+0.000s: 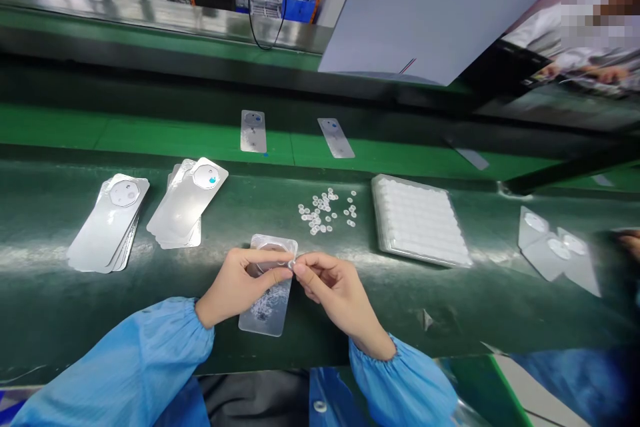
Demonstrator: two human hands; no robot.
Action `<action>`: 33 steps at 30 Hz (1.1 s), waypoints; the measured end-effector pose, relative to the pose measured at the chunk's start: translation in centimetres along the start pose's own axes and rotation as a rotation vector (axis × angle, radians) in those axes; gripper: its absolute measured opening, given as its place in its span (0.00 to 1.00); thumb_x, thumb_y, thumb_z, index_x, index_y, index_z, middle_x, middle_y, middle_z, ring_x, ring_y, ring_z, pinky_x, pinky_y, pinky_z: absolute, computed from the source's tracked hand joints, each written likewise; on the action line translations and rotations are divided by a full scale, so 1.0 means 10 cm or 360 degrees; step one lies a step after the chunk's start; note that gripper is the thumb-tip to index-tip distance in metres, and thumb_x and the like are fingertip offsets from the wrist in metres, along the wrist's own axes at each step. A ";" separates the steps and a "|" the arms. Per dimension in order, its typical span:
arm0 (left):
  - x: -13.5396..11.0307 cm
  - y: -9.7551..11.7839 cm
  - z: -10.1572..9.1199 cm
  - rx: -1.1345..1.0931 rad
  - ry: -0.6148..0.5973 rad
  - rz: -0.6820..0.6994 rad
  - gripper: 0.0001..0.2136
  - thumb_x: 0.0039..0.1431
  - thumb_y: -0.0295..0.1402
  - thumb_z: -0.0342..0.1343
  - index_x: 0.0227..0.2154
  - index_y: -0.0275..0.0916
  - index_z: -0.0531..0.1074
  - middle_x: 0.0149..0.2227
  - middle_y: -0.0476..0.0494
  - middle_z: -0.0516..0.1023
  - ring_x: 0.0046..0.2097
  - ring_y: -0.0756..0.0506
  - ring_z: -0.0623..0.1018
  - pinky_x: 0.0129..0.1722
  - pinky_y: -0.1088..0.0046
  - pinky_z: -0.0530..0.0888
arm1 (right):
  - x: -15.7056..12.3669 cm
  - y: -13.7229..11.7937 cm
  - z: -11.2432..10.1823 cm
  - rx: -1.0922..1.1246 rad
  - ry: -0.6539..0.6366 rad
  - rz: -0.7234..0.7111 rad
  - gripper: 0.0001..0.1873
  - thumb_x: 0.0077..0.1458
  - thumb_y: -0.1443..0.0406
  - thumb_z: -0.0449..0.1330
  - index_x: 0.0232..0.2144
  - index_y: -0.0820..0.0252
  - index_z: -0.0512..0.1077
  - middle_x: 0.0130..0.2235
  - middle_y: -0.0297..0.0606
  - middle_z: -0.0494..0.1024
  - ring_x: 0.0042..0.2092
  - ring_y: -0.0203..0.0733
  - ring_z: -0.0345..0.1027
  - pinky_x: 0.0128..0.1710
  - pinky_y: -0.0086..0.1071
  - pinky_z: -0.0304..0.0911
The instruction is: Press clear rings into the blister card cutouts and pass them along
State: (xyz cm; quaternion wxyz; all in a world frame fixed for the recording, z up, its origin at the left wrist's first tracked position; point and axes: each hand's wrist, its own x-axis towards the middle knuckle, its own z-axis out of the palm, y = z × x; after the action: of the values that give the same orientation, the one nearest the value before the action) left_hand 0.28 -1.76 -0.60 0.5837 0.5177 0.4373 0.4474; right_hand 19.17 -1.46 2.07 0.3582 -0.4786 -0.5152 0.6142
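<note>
My left hand (245, 283) and my right hand (337, 290) meet at their fingertips, both closed in a pinch on one small clear ring-like piece (291, 265). Beneath them, a silvery phone back panel (267, 313) lies on the green bench; my left hand covers part of its round camera area. Just beyond my right hand, several small clear rings (315, 219) are scattered on the bench. To the left sit two fanned stacks of similar panels, one nearer the edge (103, 230) and one closer to me (183, 210).
A clear tray with white rows (423, 220) stands right of the rings. Two panels lie on the green belt (253, 133) behind. More panels (557, 247) rest at the far right, near another person's hand (631, 241). A large white board (430, 13) hangs above.
</note>
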 end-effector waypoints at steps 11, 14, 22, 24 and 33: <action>0.00 0.07 -0.02 0.0129 -0.0152 0.0043 0.11 0.65 0.33 0.62 0.48 0.40 0.84 0.45 0.43 0.86 0.47 0.42 0.84 0.46 0.70 0.80 | 0.04 -0.03 -0.07 -0.0136 -0.0009 0.0056 0.24 0.56 0.46 0.68 0.26 0.62 0.78 0.19 0.31 0.67 0.22 0.31 0.52 0.20 0.28 0.47; -0.02 0.08 -0.02 0.0198 -0.0207 0.0042 0.13 0.67 0.34 0.59 0.50 0.41 0.82 0.48 0.43 0.86 0.48 0.41 0.84 0.47 0.69 0.80 | 0.04 -0.05 -0.05 -0.0146 -0.0012 0.0051 0.21 0.51 0.49 0.72 0.26 0.62 0.80 0.20 0.32 0.70 0.22 0.30 0.51 0.20 0.28 0.45; -0.01 0.06 0.02 0.0021 -0.0079 0.0050 0.10 0.62 0.32 0.65 0.45 0.38 0.85 0.42 0.43 0.87 0.43 0.41 0.85 0.45 0.68 0.82 | -0.02 0.13 0.04 0.0101 0.0097 0.0062 0.21 0.54 0.49 0.70 0.26 0.62 0.82 0.23 0.36 0.75 0.20 0.28 0.50 0.18 0.27 0.44; -0.01 0.07 0.00 0.0119 -0.0170 0.0082 0.11 0.64 0.31 0.62 0.47 0.40 0.84 0.43 0.44 0.87 0.44 0.42 0.85 0.46 0.69 0.81 | 0.00 0.08 -0.01 0.0091 0.0006 0.0133 0.21 0.53 0.49 0.71 0.25 0.62 0.81 0.22 0.36 0.74 0.19 0.28 0.49 0.17 0.26 0.43; -0.02 -0.03 -0.01 0.0346 0.0020 0.0183 0.11 0.59 0.35 0.68 0.44 0.43 0.85 0.39 0.46 0.87 0.37 0.43 0.84 0.36 0.71 0.80 | 0.02 0.03 0.02 0.0083 0.0047 0.0082 0.23 0.53 0.47 0.69 0.25 0.62 0.81 0.15 0.27 0.61 0.18 0.28 0.44 0.17 0.27 0.41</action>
State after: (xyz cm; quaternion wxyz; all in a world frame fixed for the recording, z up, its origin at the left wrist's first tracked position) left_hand 0.14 -1.98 -0.92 0.4946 0.5995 0.4564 0.4332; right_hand 18.95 -1.42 1.69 0.3623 -0.4912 -0.4811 0.6293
